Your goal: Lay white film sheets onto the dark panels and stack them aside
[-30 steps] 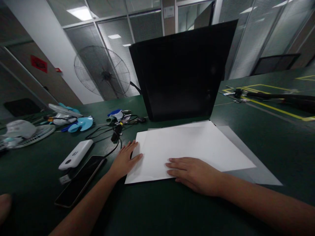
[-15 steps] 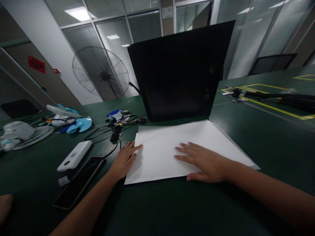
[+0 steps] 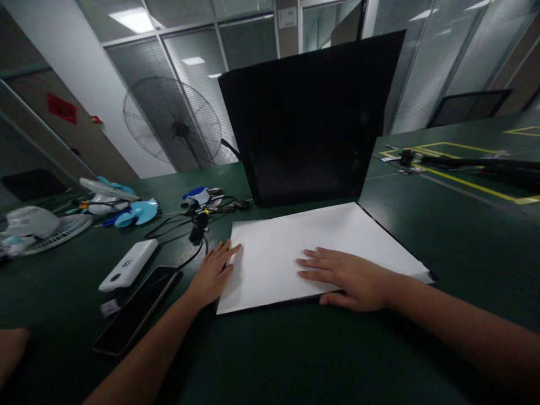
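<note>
A stack of large white paper sheets (image 3: pixel 270 242) lies flat on the green table, with a dark edge showing beneath at the right and front. My left hand (image 3: pixel 213 273) rests at the left edge of the sheets, fingers spread, index finger and thumb over the paper. My right hand (image 3: pixel 346 278) lies flat on the sheets near their front edge, fingers outstretched and thumb over the edge. A tall black panel (image 3: pixel 314 124) stands tilted back right behind the paper; whether it joins the sheets I cannot tell.
Left of my arm lie a phone (image 3: pixel 137 309), a white power bank (image 3: pixel 129 264) and black cables (image 3: pixel 198 228). Fan parts (image 3: pixel 137 214) lie farther left. Another person's hand (image 3: pixel 12 349) shows at the lower left. Black rods (image 3: pixel 472 163) and yellow tape lie at the right.
The top sheet has shifted left at its right side, and its corners sit differently over the dark edge beneath. My hands have barely moved. The other person's hand has come slightly farther in.
</note>
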The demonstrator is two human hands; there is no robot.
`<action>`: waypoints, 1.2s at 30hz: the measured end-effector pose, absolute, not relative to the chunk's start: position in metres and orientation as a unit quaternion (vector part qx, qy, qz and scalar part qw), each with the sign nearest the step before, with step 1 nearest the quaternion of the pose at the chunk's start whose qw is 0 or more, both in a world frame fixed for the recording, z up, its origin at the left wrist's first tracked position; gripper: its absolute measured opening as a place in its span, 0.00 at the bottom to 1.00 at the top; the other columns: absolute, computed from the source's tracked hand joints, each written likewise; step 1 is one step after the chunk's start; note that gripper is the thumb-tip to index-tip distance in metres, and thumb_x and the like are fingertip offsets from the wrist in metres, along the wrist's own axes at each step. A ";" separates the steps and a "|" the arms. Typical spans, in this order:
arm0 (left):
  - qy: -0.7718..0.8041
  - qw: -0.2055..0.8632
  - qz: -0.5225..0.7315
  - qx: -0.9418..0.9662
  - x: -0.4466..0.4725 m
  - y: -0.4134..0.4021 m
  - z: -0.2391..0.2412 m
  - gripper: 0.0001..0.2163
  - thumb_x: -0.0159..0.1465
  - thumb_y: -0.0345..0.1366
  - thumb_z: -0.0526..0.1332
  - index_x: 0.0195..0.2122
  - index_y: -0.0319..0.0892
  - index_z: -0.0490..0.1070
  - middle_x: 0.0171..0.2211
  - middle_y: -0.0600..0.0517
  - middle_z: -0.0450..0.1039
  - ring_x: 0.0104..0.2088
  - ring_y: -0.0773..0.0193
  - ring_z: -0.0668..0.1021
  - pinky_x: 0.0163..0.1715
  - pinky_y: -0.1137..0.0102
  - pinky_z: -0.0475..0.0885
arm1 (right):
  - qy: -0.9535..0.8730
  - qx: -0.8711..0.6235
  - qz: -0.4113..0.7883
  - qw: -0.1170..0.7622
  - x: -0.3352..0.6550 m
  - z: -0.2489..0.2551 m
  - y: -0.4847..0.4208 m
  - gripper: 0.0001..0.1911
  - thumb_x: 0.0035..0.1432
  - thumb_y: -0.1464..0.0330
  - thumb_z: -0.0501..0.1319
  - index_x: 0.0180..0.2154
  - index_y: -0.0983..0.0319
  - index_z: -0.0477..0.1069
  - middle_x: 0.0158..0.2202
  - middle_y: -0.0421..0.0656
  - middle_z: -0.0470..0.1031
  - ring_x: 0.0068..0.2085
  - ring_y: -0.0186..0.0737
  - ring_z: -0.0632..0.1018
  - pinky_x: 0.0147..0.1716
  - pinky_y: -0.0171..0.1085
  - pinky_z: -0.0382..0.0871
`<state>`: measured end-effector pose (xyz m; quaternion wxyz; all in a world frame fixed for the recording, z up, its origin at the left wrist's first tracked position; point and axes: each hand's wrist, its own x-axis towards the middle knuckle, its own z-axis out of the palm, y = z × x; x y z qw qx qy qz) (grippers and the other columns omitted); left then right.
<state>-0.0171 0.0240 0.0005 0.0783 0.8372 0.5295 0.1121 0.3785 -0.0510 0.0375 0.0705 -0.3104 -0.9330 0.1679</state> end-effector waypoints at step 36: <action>0.534 0.049 0.089 0.839 -0.015 0.024 -0.003 0.31 0.73 0.54 0.49 0.73 0.45 0.57 0.76 0.43 0.45 0.74 0.44 0.52 0.70 0.42 0.52 | -0.925 -0.331 0.150 0.109 0.390 0.031 -0.045 0.34 0.67 0.52 0.61 0.70 0.51 0.62 0.71 0.46 0.58 0.71 0.54 0.61 0.70 0.60 0.53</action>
